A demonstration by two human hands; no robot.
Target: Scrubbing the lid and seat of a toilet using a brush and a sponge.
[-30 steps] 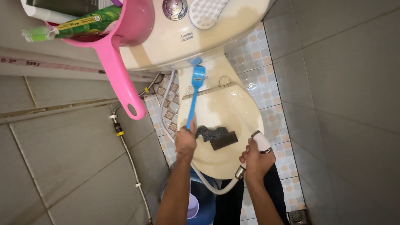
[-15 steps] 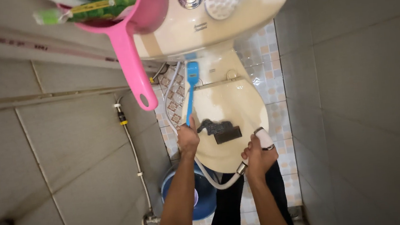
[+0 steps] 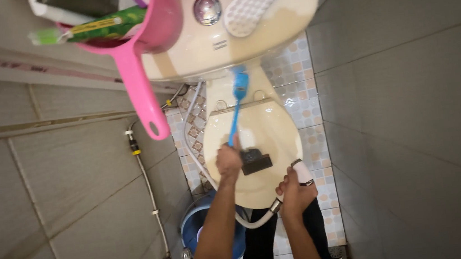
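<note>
My left hand (image 3: 228, 162) grips the handle of a blue brush (image 3: 237, 102); the brush head reaches the back of the cream toilet (image 3: 264, 132), just under the tank (image 3: 266, 27). My right hand (image 3: 293, 187) is closed around a white bidet sprayer (image 3: 303, 171) at the bowl's front right, its hose looping below the bowl. A dark scouring pad with a black block (image 3: 256, 160) lies on the closed toilet lid, right beside my left hand.
A pink dipper (image 3: 141, 53) holding tubes and bottles sits on the tank, its handle hanging over the edge. A white scrub brush (image 3: 252, 0) lies by the flush button (image 3: 207, 9). A blue bucket (image 3: 201, 233) stands left of the bowl. Grey tiled walls close in on both sides.
My left hand has shifted right over the lid, and the blue brush head has swung right to the middle under the tank. My right hand still holds the sprayer.
</note>
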